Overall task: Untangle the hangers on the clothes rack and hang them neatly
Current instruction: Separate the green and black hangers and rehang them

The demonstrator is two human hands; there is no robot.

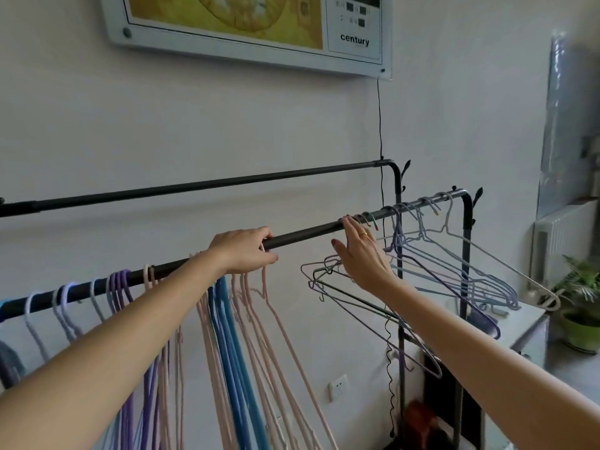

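Wall panel (246, 30) above the clothes rack (305, 233) reads "century".

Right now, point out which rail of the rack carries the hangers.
The front rail, the lower one both hands reach for. Pink hangers and blue hangers hang from it; the back rail by the wall is bare.

A bare stretch of the front rail (305, 233) lies between pink hangers (259, 306) leftward and seemingly tangled wire hangers (422, 254) crowding its right end.
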